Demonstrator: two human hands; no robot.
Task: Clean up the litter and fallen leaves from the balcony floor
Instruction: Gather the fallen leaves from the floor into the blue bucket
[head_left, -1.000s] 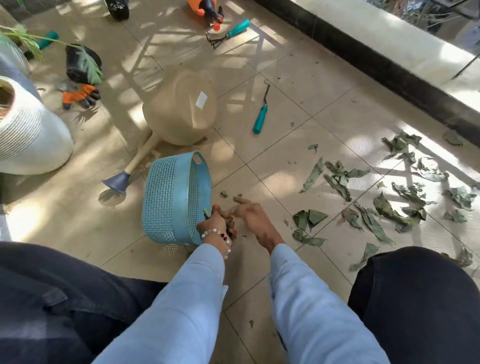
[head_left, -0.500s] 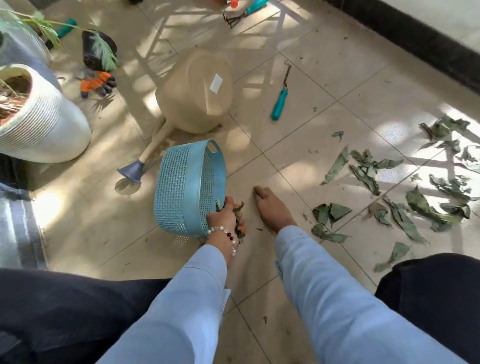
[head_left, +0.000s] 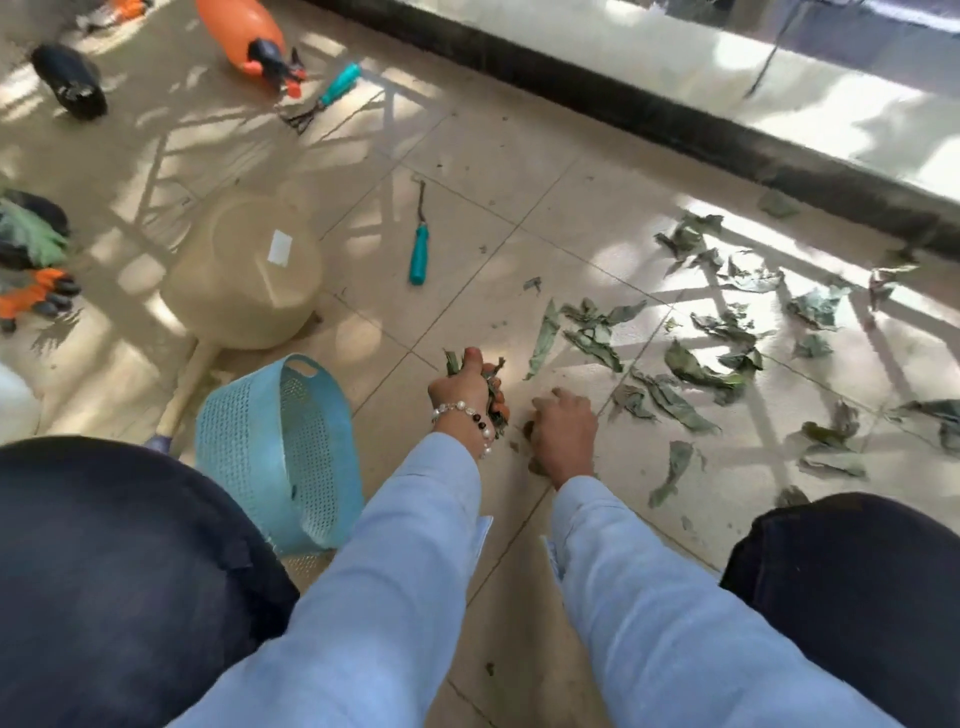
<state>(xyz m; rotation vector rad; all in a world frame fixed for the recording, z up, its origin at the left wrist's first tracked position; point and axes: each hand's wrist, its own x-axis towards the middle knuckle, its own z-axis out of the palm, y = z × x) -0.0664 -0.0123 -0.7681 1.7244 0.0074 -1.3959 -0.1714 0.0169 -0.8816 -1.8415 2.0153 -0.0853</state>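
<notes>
My left hand (head_left: 465, 387), with a bead bracelet on its wrist, grips a bunch of green leaves (head_left: 493, 397) just above the tiled floor. My right hand (head_left: 563, 428) is beside it, fingers curled down over leaf scraps (head_left: 530, 428) on the tile. Several torn green leaves (head_left: 691, 369) lie scattered over the floor to the right of both hands. A light blue perforated basket (head_left: 280, 452) lies on its side to the left of my left hand, its mouth facing right.
A beige watering can (head_left: 244, 280) lies behind the basket. A teal-handled tool (head_left: 418, 249) lies on the tiles. An orange sprayer (head_left: 244, 34), a second teal-handled tool (head_left: 332, 91) and orange gloves (head_left: 31, 296) sit farther back. A dark raised ledge (head_left: 675, 124) borders the floor. My dark-clad knees flank my arms.
My left hand has moved away from the basket mouth to the right, still holding leaves. My right hand went from lying flat on the tile to curling over scraps.
</notes>
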